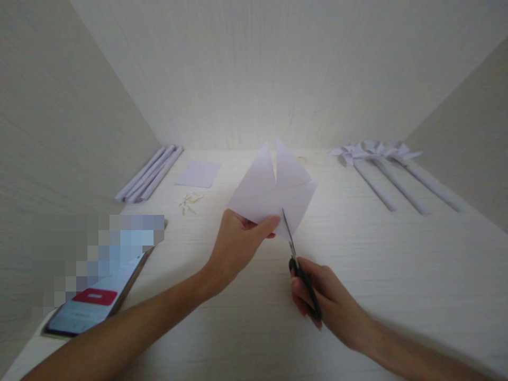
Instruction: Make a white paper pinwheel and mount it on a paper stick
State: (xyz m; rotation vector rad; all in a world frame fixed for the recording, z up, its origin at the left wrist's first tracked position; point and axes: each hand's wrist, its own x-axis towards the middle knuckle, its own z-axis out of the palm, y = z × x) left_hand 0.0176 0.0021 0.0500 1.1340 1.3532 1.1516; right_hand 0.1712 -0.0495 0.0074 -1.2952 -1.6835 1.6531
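My left hand [242, 241] pinches the lower left edge of a white square of paper [265, 193], thumb on top, and holds it up off the table. An open slit runs from the paper's top corner toward its middle, and a crease crosses the right half. In my right hand [321, 296] are black-handled scissors [304, 280], with fingers wrapped round the handles. Their blades meet the paper at its bottom corner, one blade lying over the sheet and pointing toward its centre.
Rolled paper sticks [153, 174] lie at the back left, beside a flat paper square [197, 174] and a small pile of short pale bits [190, 202]. Three paper pinwheels on sticks [381, 159] lie at the back right. A phone [95, 304] rests at the left edge. Walls enclose the table.
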